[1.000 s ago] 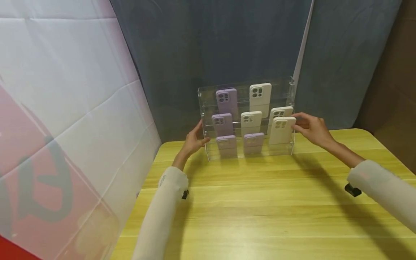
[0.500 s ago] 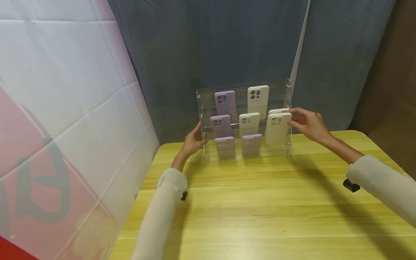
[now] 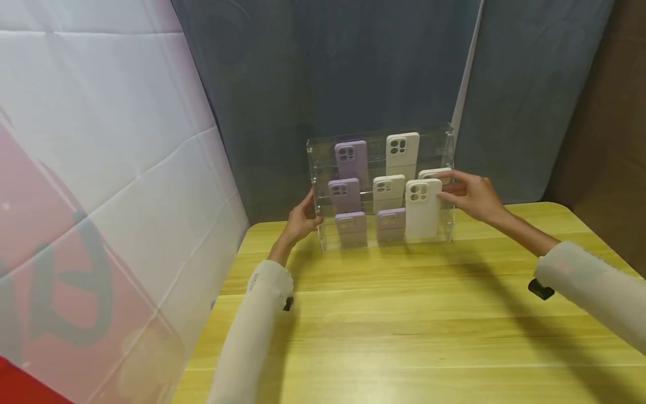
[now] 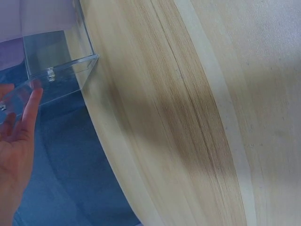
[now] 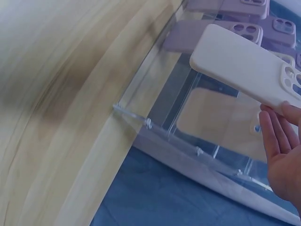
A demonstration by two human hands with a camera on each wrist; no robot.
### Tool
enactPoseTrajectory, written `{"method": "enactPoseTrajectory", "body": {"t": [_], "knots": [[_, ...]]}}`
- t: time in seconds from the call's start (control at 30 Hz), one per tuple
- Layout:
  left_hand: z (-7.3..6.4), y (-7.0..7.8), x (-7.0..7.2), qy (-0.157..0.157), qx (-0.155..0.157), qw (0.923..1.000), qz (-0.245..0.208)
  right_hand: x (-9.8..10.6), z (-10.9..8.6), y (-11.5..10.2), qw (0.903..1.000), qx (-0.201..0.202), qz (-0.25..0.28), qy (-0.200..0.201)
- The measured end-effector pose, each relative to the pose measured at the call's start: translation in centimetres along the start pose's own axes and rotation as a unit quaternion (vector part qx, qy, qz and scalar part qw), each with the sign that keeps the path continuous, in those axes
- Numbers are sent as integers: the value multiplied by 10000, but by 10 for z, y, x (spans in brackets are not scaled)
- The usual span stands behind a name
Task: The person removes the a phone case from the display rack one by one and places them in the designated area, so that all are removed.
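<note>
A clear acrylic display stand (image 3: 435, 133) with tiers holds several purple and white phone cases. My left hand (image 3: 300, 221) grips its left side panel (image 4: 63, 82), thumb in front and the other fingers behind. On the right, my right hand (image 3: 476, 196) pinches a white phone case (image 3: 424, 210) by its upper edge near the camera cutouts. That case is upright in front of the bottom tier, apart from the stand in the right wrist view. Behind it, another white case (image 3: 435, 173) sits in the middle tier, partly hidden.
Two purple cases stand in the bottom tier, the nearer one (image 3: 391, 224) just left of the held case. A wooden table (image 3: 383, 325) carries the stand. Dark curtains (image 3: 323, 67) hang behind, and a white printed sheet (image 3: 101, 140) hangs at the left.
My right hand has moved left with the white phone case, which has shifted from the stand's right end toward the purple bottom-row case. The left hand stays at the side panel.
</note>
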State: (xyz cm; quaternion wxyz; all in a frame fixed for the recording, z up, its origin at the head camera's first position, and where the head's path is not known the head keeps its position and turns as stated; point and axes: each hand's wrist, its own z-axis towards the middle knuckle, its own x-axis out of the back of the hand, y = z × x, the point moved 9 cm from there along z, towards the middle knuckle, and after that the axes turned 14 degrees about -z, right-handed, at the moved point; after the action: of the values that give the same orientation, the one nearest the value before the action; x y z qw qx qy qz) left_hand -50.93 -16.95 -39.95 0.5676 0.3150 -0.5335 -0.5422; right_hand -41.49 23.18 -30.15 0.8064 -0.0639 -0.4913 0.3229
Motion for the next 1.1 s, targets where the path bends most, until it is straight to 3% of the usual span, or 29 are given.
{"method": "enactPoseTrajectory", "body": {"t": [0.37,0.8,1.1], "knots": [[-2,2,-3,-20,29,9999,-96,-26,-6,-16,9957,-97,787,-488],[-2,3,-6,13,83,9999,-126,-81,-7,-41,9739,-290,1941,-1141],[-1,5,-8,138,-78,9999,-34,-126,-9,-65,9565,-314,2485,-1499]]}}
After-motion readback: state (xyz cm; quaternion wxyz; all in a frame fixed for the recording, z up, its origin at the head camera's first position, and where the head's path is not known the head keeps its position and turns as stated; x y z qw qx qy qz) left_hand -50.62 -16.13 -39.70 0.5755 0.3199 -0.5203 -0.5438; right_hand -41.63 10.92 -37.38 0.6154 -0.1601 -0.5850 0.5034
